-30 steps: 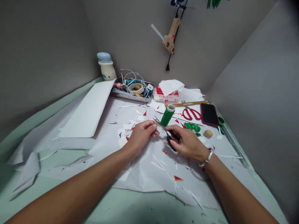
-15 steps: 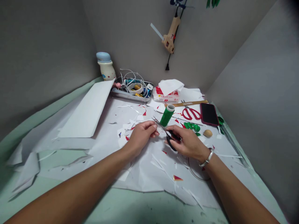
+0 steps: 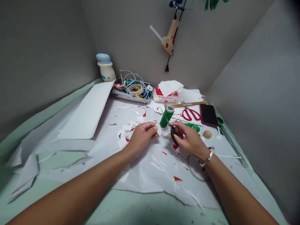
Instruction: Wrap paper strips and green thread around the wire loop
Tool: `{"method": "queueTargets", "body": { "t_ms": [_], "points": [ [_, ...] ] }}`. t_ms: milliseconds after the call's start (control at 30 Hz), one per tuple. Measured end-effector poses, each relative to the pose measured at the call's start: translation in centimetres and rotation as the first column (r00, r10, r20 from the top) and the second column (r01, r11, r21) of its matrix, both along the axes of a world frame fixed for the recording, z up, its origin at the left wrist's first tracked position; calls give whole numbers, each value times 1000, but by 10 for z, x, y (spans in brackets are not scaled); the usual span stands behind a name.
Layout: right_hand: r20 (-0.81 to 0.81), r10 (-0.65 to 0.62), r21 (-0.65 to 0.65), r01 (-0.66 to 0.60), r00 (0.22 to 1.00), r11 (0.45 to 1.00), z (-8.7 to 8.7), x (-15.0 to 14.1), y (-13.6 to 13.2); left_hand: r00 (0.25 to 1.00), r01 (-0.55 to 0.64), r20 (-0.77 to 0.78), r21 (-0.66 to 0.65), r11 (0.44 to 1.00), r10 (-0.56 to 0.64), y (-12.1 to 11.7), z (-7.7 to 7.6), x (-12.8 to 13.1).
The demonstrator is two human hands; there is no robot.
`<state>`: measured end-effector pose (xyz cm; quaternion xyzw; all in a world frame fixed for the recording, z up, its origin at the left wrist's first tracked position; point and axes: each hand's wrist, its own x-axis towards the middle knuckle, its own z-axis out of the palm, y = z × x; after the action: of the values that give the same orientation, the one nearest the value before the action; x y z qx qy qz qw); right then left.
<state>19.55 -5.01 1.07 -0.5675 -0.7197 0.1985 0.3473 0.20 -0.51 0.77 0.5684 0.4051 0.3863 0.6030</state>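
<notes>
Currently, the left hand [image 3: 145,133] is pinching a small white piece [image 3: 158,129] as the right hand [image 3: 188,138] is gripping black-handled scissors [image 3: 174,136] alongside; cut scraps [image 3: 127,127] are lying beside the left hand, what is remaining staying unclear

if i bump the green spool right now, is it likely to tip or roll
The green spool would probably tip fairly easily, as it stands on end, taller than wide. Once down, its rounded sides suggest it could roll, though the paper scraps nearby might slow it.
</notes>
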Motion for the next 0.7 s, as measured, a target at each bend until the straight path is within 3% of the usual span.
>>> {"method": "queueTargets", "body": {
  "t_ms": [67, 167, 267, 500, 700],
  "points": [
    [-186, 1, -36, -8, 983, 999, -3, -1, 3, 999, 32, -21, 38, 999, -32, -3, 3, 0],
    [-449, 29, -104, -85, 893, 991, -6, -4, 5, 994, 99, -51, 97, 990, -95, -6, 2, 0],
    [-582, 21, -151, -134, 813, 979, -7, -8, 5, 985, 156, -89, 134, 979, -145, -8, -2, 0],
    [-637, -16, -189, -136, 771, 973, -6, -14, 3, 959, 272, -130, 164, 948, -253, -14, -7, 3],
    [-634, -75, -194, -65, 770, 979, -8, -11, 6, 992, 127, 17, 74, 989, -129, -8, -2, 1]
  ]
}}
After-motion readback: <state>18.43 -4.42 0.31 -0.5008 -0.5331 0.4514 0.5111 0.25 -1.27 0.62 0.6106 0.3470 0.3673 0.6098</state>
